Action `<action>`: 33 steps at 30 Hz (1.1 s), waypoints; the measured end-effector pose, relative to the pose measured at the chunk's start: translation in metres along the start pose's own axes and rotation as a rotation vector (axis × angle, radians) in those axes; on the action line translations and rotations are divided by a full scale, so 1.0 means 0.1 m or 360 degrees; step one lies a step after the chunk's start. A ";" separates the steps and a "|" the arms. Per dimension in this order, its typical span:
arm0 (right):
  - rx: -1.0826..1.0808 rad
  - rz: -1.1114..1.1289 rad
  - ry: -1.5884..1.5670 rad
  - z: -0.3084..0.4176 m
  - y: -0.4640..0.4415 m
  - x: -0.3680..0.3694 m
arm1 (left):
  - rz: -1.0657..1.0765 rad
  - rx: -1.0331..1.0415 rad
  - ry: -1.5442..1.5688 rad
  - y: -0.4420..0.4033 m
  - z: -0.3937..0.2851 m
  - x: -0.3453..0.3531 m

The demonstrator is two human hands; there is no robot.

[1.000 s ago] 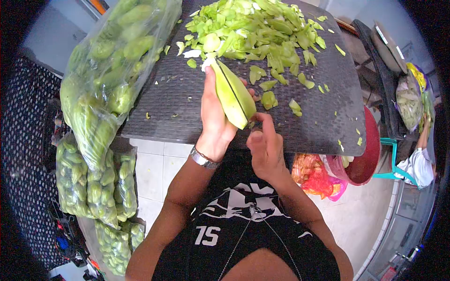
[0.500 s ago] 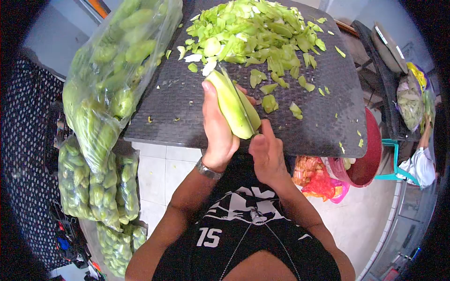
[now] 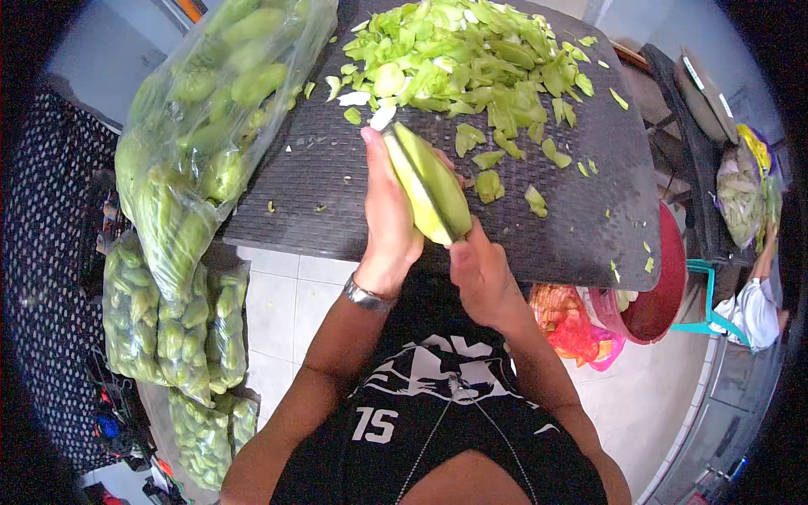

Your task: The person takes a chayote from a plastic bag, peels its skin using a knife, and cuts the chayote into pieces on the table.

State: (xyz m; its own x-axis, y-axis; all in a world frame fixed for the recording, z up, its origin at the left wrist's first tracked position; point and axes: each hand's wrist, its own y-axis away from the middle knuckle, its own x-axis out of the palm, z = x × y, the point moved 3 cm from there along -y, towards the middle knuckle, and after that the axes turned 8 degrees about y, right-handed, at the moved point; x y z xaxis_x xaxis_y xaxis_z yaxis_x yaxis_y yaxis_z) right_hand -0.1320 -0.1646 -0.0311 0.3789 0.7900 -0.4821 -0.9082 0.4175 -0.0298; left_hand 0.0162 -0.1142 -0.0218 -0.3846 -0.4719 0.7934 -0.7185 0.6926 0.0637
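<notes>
My left hand (image 3: pixel 390 210) is closed around a pale green peeled chayote (image 3: pixel 439 189), its thumb along the left side. A thin knife (image 3: pixel 418 187) runs lengthwise along the chayote, its dark blade against the flesh. My right hand (image 3: pixel 481 273) is closed at the near end of the knife, whose handle is hidden by the fingers. Both hands are above the near edge of the dark woven-pattern table (image 3: pixel 311 181). Just beyond them lies a big heap of green peelings (image 3: pixel 471 63), with loose pieces scattered to its right.
A large clear bag of chayotes (image 3: pixel 206 135) leans on the table's left side. More filled bags (image 3: pixel 181 328) are on the floor below it. At right are a red tub (image 3: pixel 661 286), a red net bag (image 3: pixel 564 324), a turquoise stool (image 3: pixel 703 295) and another person's arm (image 3: pixel 764 252).
The knife blade has shifted from the right part of the chayote toward its left side. My hands keep their hold, and the whole view has moved slightly.
</notes>
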 end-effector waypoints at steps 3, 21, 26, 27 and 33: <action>0.0090 0.0106 -0.0063 -0.05 0.01 -0.04 | -0.0183 0.0042 -0.0104 0.07 0.00 0.10; 0.0266 0.0236 0.0709 0.07 -0.15 -0.54 | -0.0034 0.1481 -0.1948 0.08 -0.79 0.00; -0.0123 0.0278 0.0797 0.10 -0.23 -0.60 | 0.1265 0.1111 -0.2622 -0.04 -0.69 0.40; -0.0281 0.0240 0.0803 0.09 -0.25 -0.61 | 0.1482 0.0950 -0.2710 -0.05 -0.66 0.45; -0.0265 0.0371 0.1466 0.17 -0.25 -0.64 | 0.1525 0.0705 -0.3215 -0.14 -0.43 0.18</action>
State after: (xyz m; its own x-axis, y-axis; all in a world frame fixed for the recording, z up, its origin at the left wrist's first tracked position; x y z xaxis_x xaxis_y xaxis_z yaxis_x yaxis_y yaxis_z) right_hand -0.1302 -0.2176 0.0156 -0.0379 0.1531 -0.9875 -0.9835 0.1695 0.0640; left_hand 0.0445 -0.1087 0.0177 -0.2670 -0.1389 -0.9536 0.0389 0.9872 -0.1546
